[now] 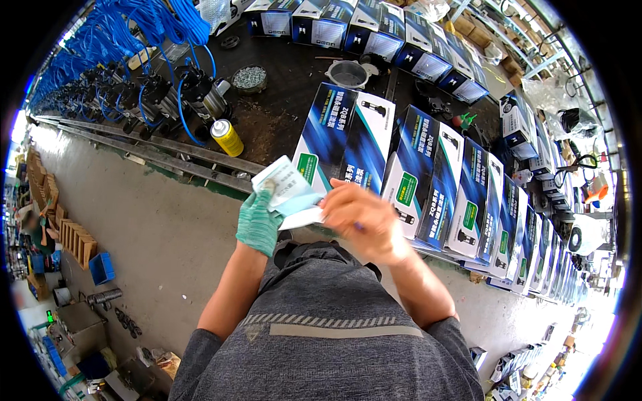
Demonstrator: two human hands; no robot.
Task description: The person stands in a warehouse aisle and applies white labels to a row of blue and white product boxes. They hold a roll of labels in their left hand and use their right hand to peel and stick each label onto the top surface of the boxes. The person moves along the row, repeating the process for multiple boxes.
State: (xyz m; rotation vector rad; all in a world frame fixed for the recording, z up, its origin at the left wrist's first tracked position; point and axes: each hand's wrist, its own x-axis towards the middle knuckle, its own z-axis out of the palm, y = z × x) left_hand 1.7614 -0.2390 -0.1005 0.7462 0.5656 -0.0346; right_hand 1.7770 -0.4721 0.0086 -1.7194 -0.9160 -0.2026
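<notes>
My left hand (pixel 259 222), in a green knit glove, grips a small pale booklet (pixel 289 189) with its pages fanned apart. The thumb presses on its printed cover. Close by on the right is my bare right hand (pixel 364 220), blurred, with fingers curled at the edge of the pages. A small bluish-purple bit (pixel 360 226) shows at that hand, too smeared to identify. Just beyond my hands, a blue and white printed carton (pixel 344 130) lies on the dark workbench (pixel 271 130). Another such carton (pixel 421 170) is right of it.
More cartons (pixel 476 200) run in a row to the right, and others (pixel 324 23) line the back. Left on the bench are several metal pumps (pixel 200 93) with blue cables (pixel 134 27). A yellow spray can (pixel 227 138) stands near the bench edge, and a bowl of screws (pixel 249 79) behind it.
</notes>
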